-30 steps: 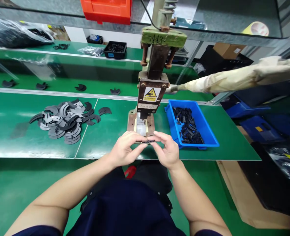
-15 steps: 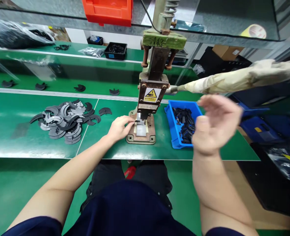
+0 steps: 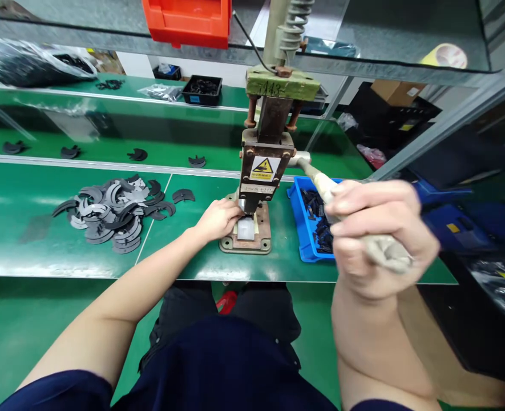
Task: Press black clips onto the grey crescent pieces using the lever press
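Hand press (image 3: 263,171): stands upright toward the middle of the counter (image 3: 192,260), its base plate close to the near edge; a yellow warning label faces the person.
Press lever (image 3: 320,185): cloth-wrapped, its long axis running from the right side of the press head down and toward the person, over the blue bin.
Blue bin (image 3: 297,220): just right of the press base, holding small dark parts.
Pile of crescent plates (image 3: 110,212): grey and black, on the left part of the counter, well apart from the press.
Right hand (image 3: 374,237): clenched around the free end of the lever, nearer the person than the press head.
Left hand (image 3: 218,220): resting on the left of the base plate, fingertips at the white nest (image 3: 246,227) under the ram; whether they pinch a part there cannot be told.
Key relation: the ram sits directly above the left fingertips, while the lever's grip lies right of and nearer than the press.
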Motion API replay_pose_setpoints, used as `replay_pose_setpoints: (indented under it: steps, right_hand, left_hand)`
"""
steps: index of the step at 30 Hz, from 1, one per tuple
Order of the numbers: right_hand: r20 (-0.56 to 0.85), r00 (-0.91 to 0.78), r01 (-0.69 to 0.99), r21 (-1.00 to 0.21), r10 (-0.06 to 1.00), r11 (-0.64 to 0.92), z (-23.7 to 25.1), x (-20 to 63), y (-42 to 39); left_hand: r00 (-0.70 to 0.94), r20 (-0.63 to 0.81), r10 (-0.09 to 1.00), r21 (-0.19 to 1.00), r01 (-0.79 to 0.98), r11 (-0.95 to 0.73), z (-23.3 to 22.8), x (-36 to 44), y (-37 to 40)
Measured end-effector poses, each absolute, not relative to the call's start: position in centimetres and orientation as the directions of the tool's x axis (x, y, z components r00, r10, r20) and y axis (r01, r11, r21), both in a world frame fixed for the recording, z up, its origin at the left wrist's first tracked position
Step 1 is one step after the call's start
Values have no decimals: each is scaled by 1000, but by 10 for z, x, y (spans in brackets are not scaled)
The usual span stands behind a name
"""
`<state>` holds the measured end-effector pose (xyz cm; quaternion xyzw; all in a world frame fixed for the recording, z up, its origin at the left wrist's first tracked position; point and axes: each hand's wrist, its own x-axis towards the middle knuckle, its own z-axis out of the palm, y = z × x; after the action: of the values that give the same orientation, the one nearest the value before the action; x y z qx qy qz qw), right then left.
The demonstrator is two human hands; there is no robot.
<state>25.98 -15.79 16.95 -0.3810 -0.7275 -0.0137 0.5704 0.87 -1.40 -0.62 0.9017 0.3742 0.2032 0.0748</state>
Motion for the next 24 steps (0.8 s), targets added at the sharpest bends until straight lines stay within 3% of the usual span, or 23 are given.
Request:
replay_pose_setpoints:
  steps: [3,6,14,20,24]
  right_hand:
    - [825,-57,477,-473,563,741,136,263,-165]
    - [797,-75,500,-490,599,714,104,263,-171]
    - [863,56,522,-455,503,722,72,258,-164]
    - [866,106,506,-469,488,724,66,257,-161]
    - [864,110,512,-473,492,717,66,256,-161]
  left_hand:
    - [633,324,703,303,635,-711,-7,8,-13]
    - [634,327,701,312,628,-713,-5,8,-16]
    - [633,292,717,345,629,-696,-4,-10,1]
    - [205,131,970,243,942,-232,-13,-111,76]
    - [194,-80,978,284,945,-164,-20,-156,104]
